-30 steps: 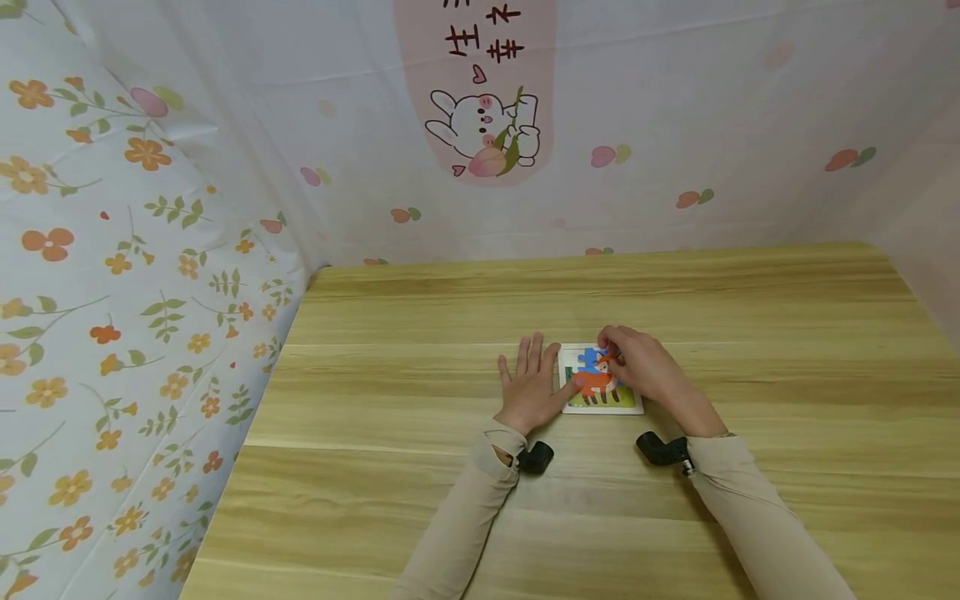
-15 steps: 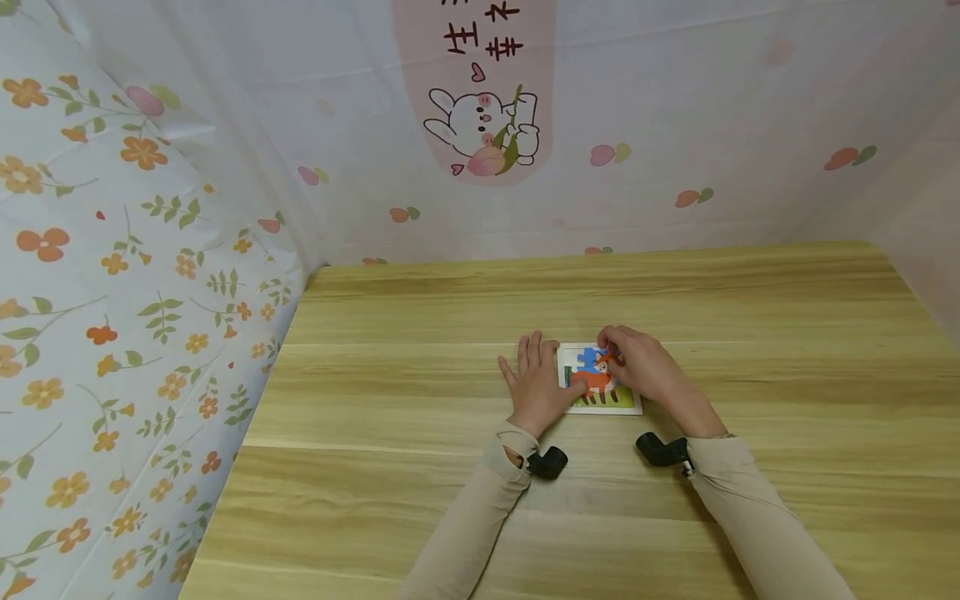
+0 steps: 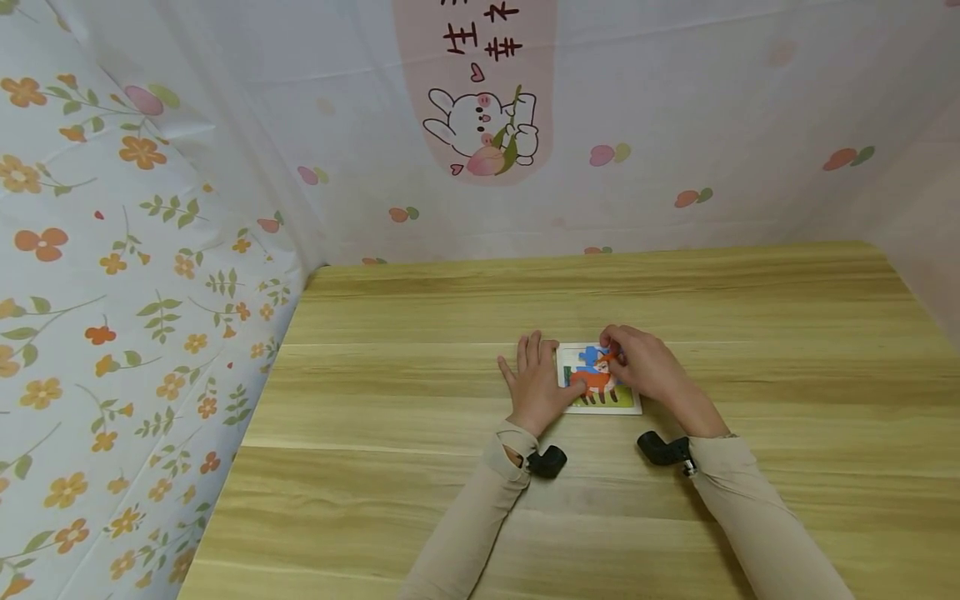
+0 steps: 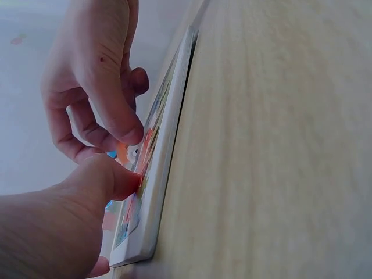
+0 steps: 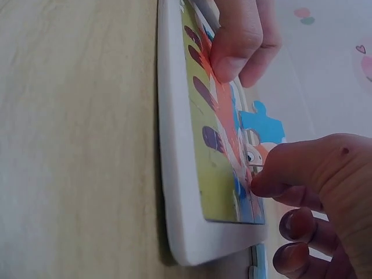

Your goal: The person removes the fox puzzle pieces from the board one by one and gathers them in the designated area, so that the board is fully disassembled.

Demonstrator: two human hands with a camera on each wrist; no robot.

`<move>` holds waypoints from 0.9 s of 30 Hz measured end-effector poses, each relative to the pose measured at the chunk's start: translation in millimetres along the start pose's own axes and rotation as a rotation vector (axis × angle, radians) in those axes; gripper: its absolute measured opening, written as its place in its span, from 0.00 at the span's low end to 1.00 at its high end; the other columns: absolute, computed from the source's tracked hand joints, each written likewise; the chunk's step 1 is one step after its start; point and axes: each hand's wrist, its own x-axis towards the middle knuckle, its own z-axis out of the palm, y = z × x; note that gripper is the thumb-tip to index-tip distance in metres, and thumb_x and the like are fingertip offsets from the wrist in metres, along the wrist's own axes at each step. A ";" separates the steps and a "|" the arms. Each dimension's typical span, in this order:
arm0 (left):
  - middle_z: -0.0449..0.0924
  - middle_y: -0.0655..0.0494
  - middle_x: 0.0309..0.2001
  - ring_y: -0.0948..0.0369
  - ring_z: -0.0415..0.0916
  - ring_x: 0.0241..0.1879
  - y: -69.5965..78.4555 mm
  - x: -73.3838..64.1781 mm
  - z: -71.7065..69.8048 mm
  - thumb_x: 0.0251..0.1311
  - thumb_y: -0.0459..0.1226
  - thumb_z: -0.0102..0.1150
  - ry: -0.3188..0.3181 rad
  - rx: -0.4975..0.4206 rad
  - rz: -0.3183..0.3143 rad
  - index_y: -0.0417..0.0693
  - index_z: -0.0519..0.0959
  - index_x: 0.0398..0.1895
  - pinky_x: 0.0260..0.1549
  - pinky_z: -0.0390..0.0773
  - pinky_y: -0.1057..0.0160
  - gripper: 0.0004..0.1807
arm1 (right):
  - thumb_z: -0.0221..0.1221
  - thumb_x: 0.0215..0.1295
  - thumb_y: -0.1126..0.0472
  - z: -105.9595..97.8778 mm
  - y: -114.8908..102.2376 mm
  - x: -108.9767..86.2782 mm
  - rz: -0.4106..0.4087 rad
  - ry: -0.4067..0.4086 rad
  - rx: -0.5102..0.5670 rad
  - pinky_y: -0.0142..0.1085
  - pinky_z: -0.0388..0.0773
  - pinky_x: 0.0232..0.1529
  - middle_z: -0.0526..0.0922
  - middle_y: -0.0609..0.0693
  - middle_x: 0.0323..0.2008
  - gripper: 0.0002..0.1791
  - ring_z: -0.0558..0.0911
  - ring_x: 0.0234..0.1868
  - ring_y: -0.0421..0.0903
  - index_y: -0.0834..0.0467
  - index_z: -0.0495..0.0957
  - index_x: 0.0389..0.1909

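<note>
A small jigsaw puzzle in a white tray (image 3: pixel 603 411) lies on the table, its picture an orange animal with dark legs on green grass. My left hand (image 3: pixel 538 385) spreads its fingers beside the tray's left edge, and its thumb (image 4: pixel 124 181) presses on the picture. At the upper right of the tray, my right hand (image 3: pixel 647 362) pinches a puzzle piece (image 5: pixel 263 125) between thumb and forefinger. That piece is blue with part of the animal's face and one eye, and it stands tilted up from the picture. The right fingers hide part of it.
The wood-grain table (image 3: pixel 420 317) reaches back to a white printed cloth (image 3: pixel 645 92). At the left hangs a flowered cloth (image 3: pixel 142 333). A blue-edged thing (image 5: pixel 259 261) shows beyond the tray's corner in the right wrist view. Black wrist cameras sit under both forearms.
My left hand has turned slightly and shifted a little right, its thumb lying farther over the picture. My right hand keeps its pinch on the puzzle piece at nearly the same spot.
</note>
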 end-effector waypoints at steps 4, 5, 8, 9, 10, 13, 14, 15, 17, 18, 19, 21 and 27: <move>0.51 0.50 0.70 0.53 0.40 0.71 -0.2 0.1 0.1 0.48 0.56 0.62 -0.004 -0.003 0.001 0.51 0.64 0.59 0.59 0.38 0.33 0.37 | 0.61 0.50 0.72 -4.7 3.0 -0.8 0.012 0.008 -0.002 0.41 0.70 0.28 0.76 0.52 0.30 0.13 0.71 0.26 0.46 0.62 0.75 0.38; 0.52 0.50 0.70 0.52 0.41 0.70 -0.2 -0.1 -0.1 0.48 0.56 0.62 -0.001 0.000 0.003 0.51 0.65 0.59 0.59 0.38 0.33 0.37 | 0.61 0.50 0.71 -6.0 4.1 -1.2 0.015 0.011 -0.004 0.41 0.70 0.28 0.76 0.52 0.30 0.13 0.71 0.26 0.46 0.62 0.75 0.38; 0.52 0.50 0.70 0.52 0.41 0.70 0.0 -0.7 -0.9 0.48 0.56 0.62 0.006 0.007 0.007 0.51 0.65 0.59 0.59 0.39 0.33 0.36 | 0.61 0.49 0.72 -9.8 7.9 -2.9 0.014 0.025 0.004 0.40 0.69 0.28 0.76 0.52 0.31 0.13 0.71 0.26 0.46 0.62 0.75 0.38; 0.52 0.49 0.70 0.52 0.41 0.70 -0.1 -0.8 -1.0 0.48 0.56 0.62 0.008 0.009 0.008 0.51 0.66 0.59 0.59 0.39 0.33 0.36 | 0.61 0.50 0.72 -11.0 9.2 -3.7 0.013 0.028 0.009 0.40 0.69 0.27 0.76 0.52 0.31 0.13 0.71 0.26 0.46 0.62 0.74 0.38; 0.52 0.49 0.70 0.52 0.42 0.70 -0.2 -0.9 -1.0 0.48 0.56 0.63 0.008 0.009 0.009 0.51 0.66 0.59 0.59 0.39 0.33 0.36 | 0.61 0.49 0.72 -12.2 10.7 -4.2 0.010 0.035 0.009 0.40 0.68 0.28 0.76 0.52 0.30 0.13 0.71 0.26 0.46 0.62 0.74 0.38; 0.51 0.49 0.70 0.52 0.41 0.70 -0.2 -0.7 -1.2 0.49 0.56 0.62 -0.006 -0.001 0.010 0.51 0.65 0.59 0.59 0.38 0.33 0.37 | 0.61 0.48 0.73 -17.0 14.4 -6.4 0.009 0.049 0.018 0.39 0.68 0.26 0.76 0.52 0.29 0.13 0.71 0.25 0.46 0.62 0.74 0.37; 0.51 0.49 0.70 0.52 0.40 0.70 -0.1 -0.4 -1.3 0.49 0.56 0.62 -0.013 -0.004 0.010 0.51 0.64 0.60 0.59 0.37 0.33 0.37 | 0.61 0.48 0.73 -19.0 15.5 -6.9 0.012 0.054 0.021 0.39 0.67 0.26 0.76 0.51 0.29 0.13 0.70 0.25 0.45 0.62 0.74 0.36; 0.50 0.49 0.70 0.52 0.40 0.71 0.1 -0.1 -1.6 0.49 0.56 0.62 -0.017 -0.009 0.012 0.50 0.64 0.60 0.59 0.37 0.33 0.37 | 0.60 0.48 0.73 -20.9 16.8 -7.3 0.014 0.057 0.020 0.38 0.67 0.26 0.75 0.51 0.29 0.13 0.70 0.25 0.45 0.62 0.74 0.36; 0.50 0.49 0.70 0.52 0.40 0.71 0.1 0.2 -2.1 0.49 0.56 0.62 -0.016 -0.018 0.017 0.50 0.63 0.61 0.59 0.36 0.33 0.38 | 0.60 0.48 0.73 -25.2 19.1 -8.1 0.021 0.063 0.026 0.38 0.67 0.26 0.75 0.51 0.29 0.12 0.70 0.25 0.45 0.62 0.74 0.36; 0.50 0.49 0.70 0.52 0.40 0.70 0.0 0.4 -2.4 0.49 0.56 0.62 -0.009 -0.020 0.020 0.50 0.64 0.61 0.59 0.36 0.33 0.38 | 0.59 0.48 0.73 -27.3 20.2 -8.5 0.024 0.063 0.032 0.38 0.67 0.25 0.75 0.51 0.29 0.12 0.69 0.24 0.45 0.62 0.74 0.36; 0.51 0.48 0.70 0.51 0.40 0.70 -0.3 0.5 -2.5 0.49 0.56 0.63 -0.001 -0.023 0.024 0.50 0.64 0.61 0.59 0.36 0.33 0.38 | 0.59 0.49 0.73 -29.0 21.6 -9.0 0.027 0.063 0.034 0.38 0.67 0.25 0.75 0.51 0.29 0.12 0.69 0.24 0.45 0.63 0.74 0.37; 0.50 0.48 0.70 0.51 0.40 0.70 -0.8 0.4 -2.2 0.49 0.56 0.64 0.004 -0.024 0.028 0.50 0.64 0.61 0.59 0.36 0.33 0.38 | 0.58 0.48 0.73 -32.4 24.3 -10.9 0.033 0.066 0.040 0.37 0.67 0.25 0.75 0.51 0.29 0.12 0.69 0.24 0.44 0.63 0.74 0.37; 0.50 0.48 0.70 0.51 0.40 0.71 -0.7 -1.5 0.0 0.49 0.56 0.63 -0.006 -0.023 0.029 0.50 0.63 0.61 0.58 0.36 0.32 0.38 | 0.58 0.47 0.73 -39.9 35.8 -23.0 0.064 0.091 0.044 0.36 0.66 0.23 0.75 0.51 0.28 0.12 0.69 0.22 0.43 0.62 0.74 0.36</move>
